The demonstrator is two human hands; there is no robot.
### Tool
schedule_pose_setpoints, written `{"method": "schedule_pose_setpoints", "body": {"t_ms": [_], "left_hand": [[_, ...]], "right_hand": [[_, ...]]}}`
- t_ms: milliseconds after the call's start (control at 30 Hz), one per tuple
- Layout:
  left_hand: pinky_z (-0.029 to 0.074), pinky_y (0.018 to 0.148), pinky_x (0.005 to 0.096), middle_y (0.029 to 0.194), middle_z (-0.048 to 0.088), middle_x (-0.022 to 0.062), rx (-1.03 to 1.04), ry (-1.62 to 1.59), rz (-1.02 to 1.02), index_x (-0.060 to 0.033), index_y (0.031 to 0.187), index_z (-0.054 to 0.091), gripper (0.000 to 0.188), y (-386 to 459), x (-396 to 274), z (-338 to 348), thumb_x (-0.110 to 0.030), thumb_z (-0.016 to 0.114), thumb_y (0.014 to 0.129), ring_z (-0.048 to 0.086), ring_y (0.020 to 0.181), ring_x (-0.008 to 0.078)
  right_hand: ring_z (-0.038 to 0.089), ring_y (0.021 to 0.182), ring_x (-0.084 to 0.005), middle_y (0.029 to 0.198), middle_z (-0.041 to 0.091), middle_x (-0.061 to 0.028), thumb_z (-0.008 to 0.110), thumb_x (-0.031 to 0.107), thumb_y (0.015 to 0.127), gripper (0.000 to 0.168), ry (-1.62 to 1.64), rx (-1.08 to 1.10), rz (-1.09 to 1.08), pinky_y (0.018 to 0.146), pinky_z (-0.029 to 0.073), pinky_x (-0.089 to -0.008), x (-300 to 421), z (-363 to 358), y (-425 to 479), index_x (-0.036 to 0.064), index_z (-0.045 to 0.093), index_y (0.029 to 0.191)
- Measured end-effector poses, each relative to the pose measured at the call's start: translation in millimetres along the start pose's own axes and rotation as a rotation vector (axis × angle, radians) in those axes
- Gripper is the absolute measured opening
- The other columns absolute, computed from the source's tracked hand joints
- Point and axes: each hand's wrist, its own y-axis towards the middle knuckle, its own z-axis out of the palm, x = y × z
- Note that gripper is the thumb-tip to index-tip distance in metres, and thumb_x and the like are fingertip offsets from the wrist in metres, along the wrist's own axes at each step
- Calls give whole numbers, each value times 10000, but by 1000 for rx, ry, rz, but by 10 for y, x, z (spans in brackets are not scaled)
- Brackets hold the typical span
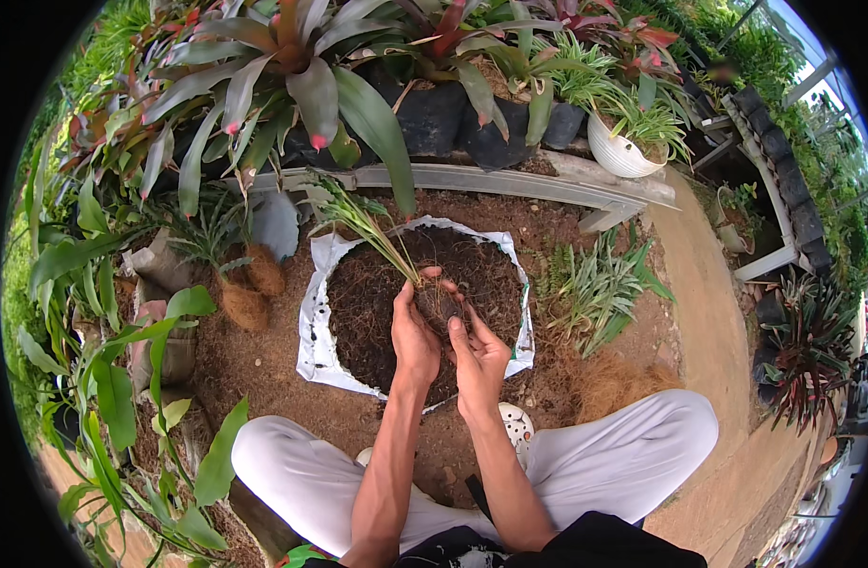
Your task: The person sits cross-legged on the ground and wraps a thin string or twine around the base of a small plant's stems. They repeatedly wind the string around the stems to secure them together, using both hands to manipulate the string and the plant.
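Both hands cup the root ball [439, 302] of a leafy green plant [377, 238], whose stems lean to the upper left. My left hand [414, 334] holds it from the left, around the base of the stems. My right hand [478, 344] is on the right side of the roots, fingers curled against the dark soil. Beneath them stands a white sack [324, 355] with rolled-down edges, filled with dark soil and fine roots [363, 312]. Parts of the roots are hidden by the fingers.
Cut or uprooted leafy plants [604, 287] lie right of the sack, above a heap of brown fibre [618, 387]. Fibre-wrapped root balls [245, 307] lie at the left. A metal rail [490, 179] runs behind, near potted bromeliads [284, 57] and a white pot [622, 153].
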Motion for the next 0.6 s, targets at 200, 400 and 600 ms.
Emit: {"method": "schedule_pose_setpoints", "body": {"t_ms": [200, 400, 600], "left_hand": [[486, 892, 362, 1005, 614, 107, 46, 0, 41, -42, 1171, 522, 363, -9, 71, -32, -300, 312, 1026, 598, 947, 213], [469, 937, 390, 1065, 603, 124, 168, -69, -51, -64, 1080, 528, 441, -24, -89, 13, -440, 302, 1037, 579, 1021, 238], [493, 867, 391, 955, 563, 92, 85, 98, 101, -86, 966, 470, 387, -16, 51, -48, -443, 339, 1039, 596, 934, 232]], "right_hand": [[633, 992, -123, 1164, 653, -97, 629, 153, 950, 392, 72, -14, 65, 812, 565, -302, 13, -32, 17, -10, 561, 1299], [652, 990, -152, 1133, 664, -92, 616, 155, 956, 349, 182, -22, 213, 803, 578, -320, 116, -115, 67, -7, 586, 1264], [656, 966, -142, 1138, 664, -103, 622, 138, 951, 361, 108, 5, 205, 791, 576, -308, 67, -94, 24, -14, 576, 1275]]}}
